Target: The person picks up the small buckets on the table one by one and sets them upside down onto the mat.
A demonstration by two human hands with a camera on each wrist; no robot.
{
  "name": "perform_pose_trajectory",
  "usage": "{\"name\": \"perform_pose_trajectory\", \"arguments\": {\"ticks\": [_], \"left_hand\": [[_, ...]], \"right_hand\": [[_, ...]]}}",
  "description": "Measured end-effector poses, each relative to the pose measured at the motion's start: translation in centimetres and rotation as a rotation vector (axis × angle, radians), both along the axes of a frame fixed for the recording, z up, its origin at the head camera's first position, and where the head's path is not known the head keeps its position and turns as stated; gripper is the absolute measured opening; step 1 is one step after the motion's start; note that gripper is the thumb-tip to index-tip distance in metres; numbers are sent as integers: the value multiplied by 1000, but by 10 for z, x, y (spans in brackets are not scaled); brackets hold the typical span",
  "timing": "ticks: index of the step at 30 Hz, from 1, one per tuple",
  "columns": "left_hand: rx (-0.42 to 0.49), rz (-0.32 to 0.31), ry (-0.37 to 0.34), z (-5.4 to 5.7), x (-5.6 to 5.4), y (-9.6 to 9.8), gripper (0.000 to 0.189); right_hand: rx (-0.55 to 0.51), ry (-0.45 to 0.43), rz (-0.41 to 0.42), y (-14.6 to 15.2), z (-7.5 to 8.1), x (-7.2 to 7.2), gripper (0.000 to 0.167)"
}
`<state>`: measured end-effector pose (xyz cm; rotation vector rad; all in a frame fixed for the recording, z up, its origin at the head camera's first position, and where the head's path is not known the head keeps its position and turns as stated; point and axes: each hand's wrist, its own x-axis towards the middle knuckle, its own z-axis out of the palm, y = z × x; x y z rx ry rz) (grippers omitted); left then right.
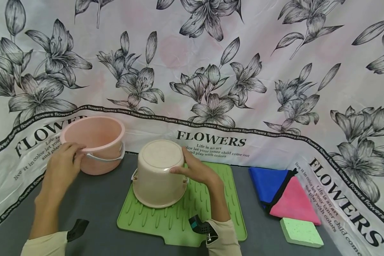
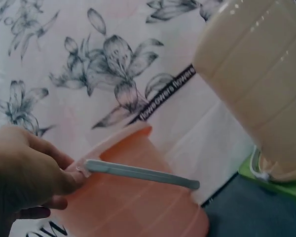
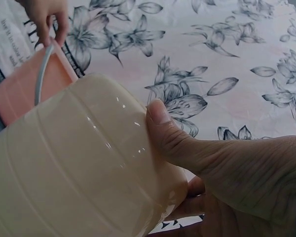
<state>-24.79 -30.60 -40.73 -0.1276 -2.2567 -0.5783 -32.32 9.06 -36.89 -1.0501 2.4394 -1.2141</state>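
My left hand (image 1: 61, 165) pinches the rim of a pink bucket (image 1: 99, 166) that stands upright at the left. Its pale handle (image 2: 143, 174) hangs across the near side, close to my fingers in the left wrist view. A beige bucket (image 1: 158, 177) is upside down on a green draining mat (image 1: 211, 209), base facing up. With my right hand (image 1: 200, 169) I grip its right side near the base; the thumb (image 3: 170, 131) lies on the near wall and the fingers go behind, partly hidden.
Right of the mat lie a blue cloth (image 1: 270, 181) and a pink cloth (image 1: 296, 199), with black edging between them. In front of these is a light green sponge (image 1: 301, 232). Flower-printed sheeting (image 1: 259, 149) rises behind the grey table (image 1: 97, 220).
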Motion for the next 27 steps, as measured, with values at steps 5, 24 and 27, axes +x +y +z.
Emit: {"name": "perform_pose_trajectory", "arguments": {"ticks": [5,24,27], "left_hand": [[-119,-28,-75,16,5,-2,18],[-244,-317,-651,57,62,-22,37],[-298,-285,-614,53,65,-29,45]], "right_hand": [[-4,4,5,-1,-2,-2,92],[-24,5,12,-1,1,-2,89],[-18,5,26,-3,0,-3,89]]}}
